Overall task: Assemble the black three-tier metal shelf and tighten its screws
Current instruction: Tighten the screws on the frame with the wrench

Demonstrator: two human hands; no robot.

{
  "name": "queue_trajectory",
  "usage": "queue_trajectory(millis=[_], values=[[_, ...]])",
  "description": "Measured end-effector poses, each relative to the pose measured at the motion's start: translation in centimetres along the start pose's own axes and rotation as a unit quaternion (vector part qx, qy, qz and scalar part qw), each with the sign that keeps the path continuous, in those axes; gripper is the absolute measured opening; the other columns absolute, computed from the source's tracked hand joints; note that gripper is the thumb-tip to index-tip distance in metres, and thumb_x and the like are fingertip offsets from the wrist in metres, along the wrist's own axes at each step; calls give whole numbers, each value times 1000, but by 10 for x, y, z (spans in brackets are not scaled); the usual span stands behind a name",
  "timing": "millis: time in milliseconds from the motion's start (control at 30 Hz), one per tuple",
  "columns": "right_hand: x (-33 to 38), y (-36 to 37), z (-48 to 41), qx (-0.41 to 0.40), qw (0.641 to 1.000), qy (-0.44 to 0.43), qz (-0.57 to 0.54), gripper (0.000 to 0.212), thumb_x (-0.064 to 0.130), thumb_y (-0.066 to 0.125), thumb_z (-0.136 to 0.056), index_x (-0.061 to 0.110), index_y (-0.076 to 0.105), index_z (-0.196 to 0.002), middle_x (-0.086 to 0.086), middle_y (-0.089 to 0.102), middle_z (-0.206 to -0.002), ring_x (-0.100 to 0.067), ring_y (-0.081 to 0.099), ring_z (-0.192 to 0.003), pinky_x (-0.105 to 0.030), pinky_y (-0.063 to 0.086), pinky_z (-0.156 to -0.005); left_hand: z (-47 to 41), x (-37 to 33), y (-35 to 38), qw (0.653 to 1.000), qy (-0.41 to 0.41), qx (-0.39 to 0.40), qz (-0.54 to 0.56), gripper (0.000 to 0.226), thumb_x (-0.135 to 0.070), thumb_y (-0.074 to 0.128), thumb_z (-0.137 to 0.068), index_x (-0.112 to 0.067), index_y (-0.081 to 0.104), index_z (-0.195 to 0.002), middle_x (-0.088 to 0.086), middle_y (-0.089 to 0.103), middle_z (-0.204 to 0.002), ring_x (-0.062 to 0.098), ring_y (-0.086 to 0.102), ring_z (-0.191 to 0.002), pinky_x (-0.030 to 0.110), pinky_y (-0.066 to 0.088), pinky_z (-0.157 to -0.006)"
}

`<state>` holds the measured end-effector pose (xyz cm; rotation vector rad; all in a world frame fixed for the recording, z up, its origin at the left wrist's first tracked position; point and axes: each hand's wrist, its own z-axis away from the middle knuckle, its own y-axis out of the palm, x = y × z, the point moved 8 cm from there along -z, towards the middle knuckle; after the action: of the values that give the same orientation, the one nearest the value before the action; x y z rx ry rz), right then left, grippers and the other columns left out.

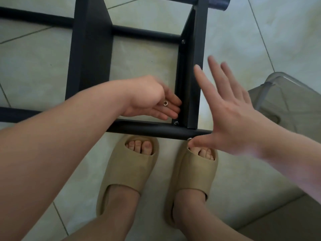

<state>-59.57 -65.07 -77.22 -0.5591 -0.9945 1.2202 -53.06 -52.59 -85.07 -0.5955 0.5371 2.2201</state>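
Black metal shelf frame (90, 66) lying on its side on the tiled floor (43, 66), seen from above. The left hand (151, 100), fingers extended, reaches inside the frame's near right corner and carries a small silver washer (165, 102) on its fingers, just above a fitted corner screw (176, 122). The right hand (231, 119) is spread open outside the frame, its thumb tip pressing a screw head (189, 138) on the near tube (147, 129). Tan slippers (132, 169) stand just beside the tube.

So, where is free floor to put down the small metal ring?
The tiles inside the frame, between its two bars and two plates, are bare. So are the tiles right of it, beyond the clear box. By the left hand, right hand and slippers it is crowded.
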Motion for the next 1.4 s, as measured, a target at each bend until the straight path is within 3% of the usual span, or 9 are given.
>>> queue_trajectory(millis=[133, 333, 567, 733, 967, 1400], values=[[12, -3, -15, 47, 993, -46, 98, 147, 79, 71, -59, 24, -23, -158, 5, -42, -159, -19, -38, -147, -48, -11, -124, -4, -3, 0, 999, 5, 45, -2, 34, 9, 39, -100, -11, 67, -104, 5, 78, -95, 16, 75, -92, 23, 60, -70], [11, -2, -18, 85, 987, -52, 123, 146, 86, 62, -60, 18, -22, -158, 3, -42, -159, -15, -39, -146, -48, -13, -124, -10, -3, -4, 998, -7, 59, -1, 14, -4, 57, -98, -5, 65, -110, 9, 78, -95, 18, 75, -92, 23, 59, -68], [10, -1, -18, 83, 988, -59, 119, 143, 90, 50, -57, 20, -22, -158, 6, -42, -159, -13, -37, -147, -48, -12, -124, -26, -5, 3, 984, -47, 92, -143, 14, -24, 67, -93, -11, 69, -98, 1, 77, -84, 10, 72, -73, 19, 55, -57], [9, 0, -18, 77, 989, -62, 112, 142, 89, 51, -56, 19, -18, -159, 6, -38, -161, -13, -35, -148, -49, -11, -124, -38, 0, 23, 970, -73, 157, -170, 11, -13, 61, -96, -15, 68, -89, -3, 67, -73, 7, 58, -63, 17, 45, -56], [8, 1, -18, 71, 992, -65, 85, 147, 85, 61, -58, 18, -24, -158, 8, -36, -162, -9, -34, -148, -50, -10, -124, -39, -2, 35, 950, -107, 236, -176, 14, -6, 58, -96, -11, 69, -89, 1, 70, -77, 7, 60, -67, 16, 50, -61], [8, 2, -19, 63, 993, -69, 79, 146, 85, 59, -57, 18, -22, -158, 8, -35, -163, -10, -33, -149, -52, -8, -124, -44, 2, 39, 942, -140, 242, -187, 12, -2, 61, -91, -8, 71, -88, 4, 70, -78, 9, 61, -65, 17, 52, -61]])
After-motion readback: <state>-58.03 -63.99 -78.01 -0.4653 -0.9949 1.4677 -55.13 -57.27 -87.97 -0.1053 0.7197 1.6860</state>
